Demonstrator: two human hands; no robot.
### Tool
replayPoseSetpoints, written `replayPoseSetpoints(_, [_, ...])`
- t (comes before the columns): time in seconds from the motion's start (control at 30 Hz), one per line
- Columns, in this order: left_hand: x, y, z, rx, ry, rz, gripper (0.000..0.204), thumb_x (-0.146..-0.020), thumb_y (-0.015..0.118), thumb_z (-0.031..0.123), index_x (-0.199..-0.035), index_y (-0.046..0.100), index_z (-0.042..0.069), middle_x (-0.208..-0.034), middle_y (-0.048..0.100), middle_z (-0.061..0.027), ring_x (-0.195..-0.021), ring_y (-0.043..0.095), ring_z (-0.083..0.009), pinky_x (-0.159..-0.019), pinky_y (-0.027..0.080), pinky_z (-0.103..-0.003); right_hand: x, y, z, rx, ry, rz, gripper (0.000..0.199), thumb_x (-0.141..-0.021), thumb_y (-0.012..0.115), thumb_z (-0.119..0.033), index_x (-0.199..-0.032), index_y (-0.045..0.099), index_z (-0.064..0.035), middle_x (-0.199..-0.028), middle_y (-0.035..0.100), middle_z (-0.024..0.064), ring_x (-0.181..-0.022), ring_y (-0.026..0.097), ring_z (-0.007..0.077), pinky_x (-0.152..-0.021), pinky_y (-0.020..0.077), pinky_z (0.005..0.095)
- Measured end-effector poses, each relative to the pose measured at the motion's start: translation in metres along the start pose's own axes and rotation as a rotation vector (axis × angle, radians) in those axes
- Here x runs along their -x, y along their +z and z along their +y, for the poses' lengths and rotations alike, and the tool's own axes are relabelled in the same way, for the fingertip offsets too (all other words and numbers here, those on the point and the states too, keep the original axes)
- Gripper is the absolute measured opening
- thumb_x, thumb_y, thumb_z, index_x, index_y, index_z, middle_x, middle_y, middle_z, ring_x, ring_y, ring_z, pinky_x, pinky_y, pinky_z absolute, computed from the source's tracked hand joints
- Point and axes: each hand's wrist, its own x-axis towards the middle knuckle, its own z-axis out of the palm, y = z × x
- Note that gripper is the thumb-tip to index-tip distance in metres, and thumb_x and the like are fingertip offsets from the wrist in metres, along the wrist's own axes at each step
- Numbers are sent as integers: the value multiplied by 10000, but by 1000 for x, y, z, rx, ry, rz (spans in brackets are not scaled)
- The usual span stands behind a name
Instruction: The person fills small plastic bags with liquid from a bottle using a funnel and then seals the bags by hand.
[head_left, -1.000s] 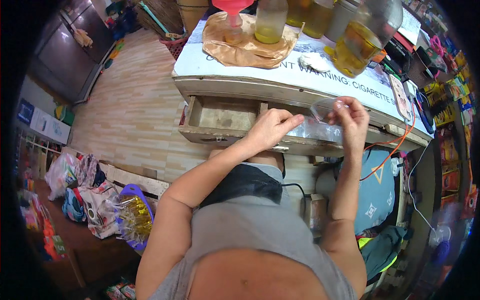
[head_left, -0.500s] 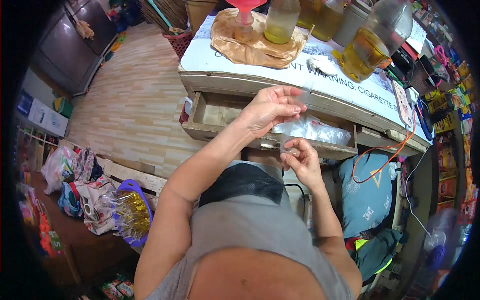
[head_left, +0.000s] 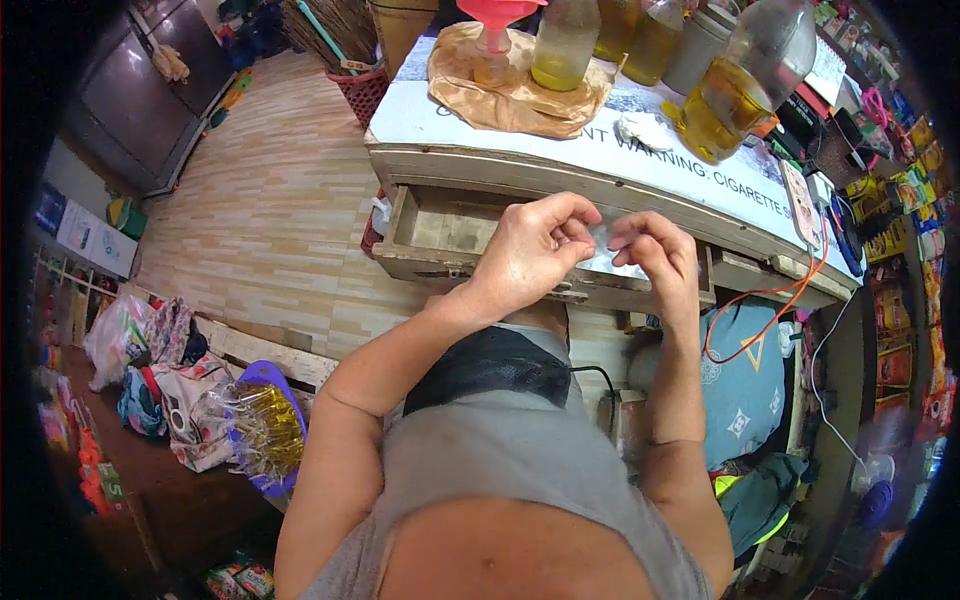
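Both hands have come together since half a second ago: the right hand (head_left: 655,255), which hung lower by the drawer front, has risen level with the left hand (head_left: 535,250). Between them they pinch a small clear plastic bag (head_left: 605,250), the left hand's fingertips closed on its edge from 9 o'clock, the right hand's from 3 o'clock; each grip is narrow and holds the bag. It hangs over the open wooden drawer (head_left: 440,235) of the worktop (head_left: 600,135), near the middle of the view.

On the worktop at 12 o'clock a red funnel (head_left: 495,20) stands on a crumpled brown cloth (head_left: 515,90), beside a bottle (head_left: 565,45) of yellowish liquid. A large jar (head_left: 745,85) of amber liquid sits at 1 o'clock. An orange cord (head_left: 770,300) loops down at 3 o'clock. At 8 o'clock a purple basket (head_left: 265,420) holds clear packets.
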Motion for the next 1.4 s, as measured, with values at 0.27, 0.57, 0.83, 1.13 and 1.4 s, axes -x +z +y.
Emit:
replayPoseSetpoints(0.27, [25, -38, -9, -155, -52, 9, 236, -758, 678, 18, -986, 625, -11, -864, 654, -72, -766, 585, -77, -681, 478, -217, -9, 20, -10, -17, 56, -9, 145, -848, 611, -119, -807, 625, 19, -688, 608, 54, -626, 567, 98, -544, 475, 235])
replayPoseSetpoints(0.57, [71, -101, -36, 138, -95, 95, 193, -897, 538, 86, -1009, 641, -33, -910, 637, -86, -828, 617, -154, -721, 481, -243, -7, 11, 2, -167, -2, 149, 136, -855, 592, -109, -775, 600, 0, -657, 597, 71, -543, 537, 118, -523, 448, 239])
replayPoseSetpoints(0.83, [74, -114, -12, 186, 172, 508, 191, -898, 549, 102, -1021, 643, -9, -931, 665, -120, -795, 614, -139, -701, 475, -249, -7, 37, 20, -154, 228, 11, 132, -870, 571, -101, -807, 604, 10, -656, 596, 64, -557, 553, 110, -521, 471, 231])
replayPoseSetpoints(1.13, [67, -122, 34, -156, 254, 347, 40, -811, 618, 6, -779, 636, -9, -803, 642, -72, -725, 575, -106, -655, 460, -240, -18, 40, 12, 184, -22, 62, 304, -771, 678, -88, -1054, 603, -2, -911, 611, 56, -787, 552, 96, -674, 452, 225])
replayPoseSetpoints(1.4, [28, -92, 42, -327, 269, 29, 85, -783, 660, 52, -793, 603, -11, -771, 579, -39, -726, 528, -98, -647, 429, -253, -29, 101, -16, 78, -97, -254, 279, -782, 703, -163, -999, 630, -5, -841, 641, 49, -752, 577, 113, -652, 451, 244])
